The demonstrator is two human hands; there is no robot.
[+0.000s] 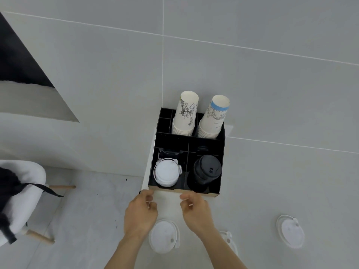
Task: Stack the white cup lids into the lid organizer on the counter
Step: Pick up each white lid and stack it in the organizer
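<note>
A black lid organizer sits on the white counter against the tiled wall, and its near left compartment already holds a stack of white cup lids, while the near right compartment holds a stack of black lids. Two stacks of paper cups stand upside down in the far compartments. Both hands hover just in front of the organizer's near edge, apart from each other. The left hand has its fingers loosely curled with thumb and fingertips close together; nothing can be seen between them. The right hand is curled the same way and also appears empty, though whether either one pinches something thin cannot be told. Loose white lids lie on the counter nearer the person: one between the two forearms, a second partly hidden behind the right forearm, and a third well apart at the right. The step in hand looks like the pause between placements, with the hands free near the organizer. The next move likely calls for a reach back to the nearest loose lid, a grip on its rim, and a lift over the organizer's front wall so that it settles squarely on the white stack rather than tilted against the divider.
</note>
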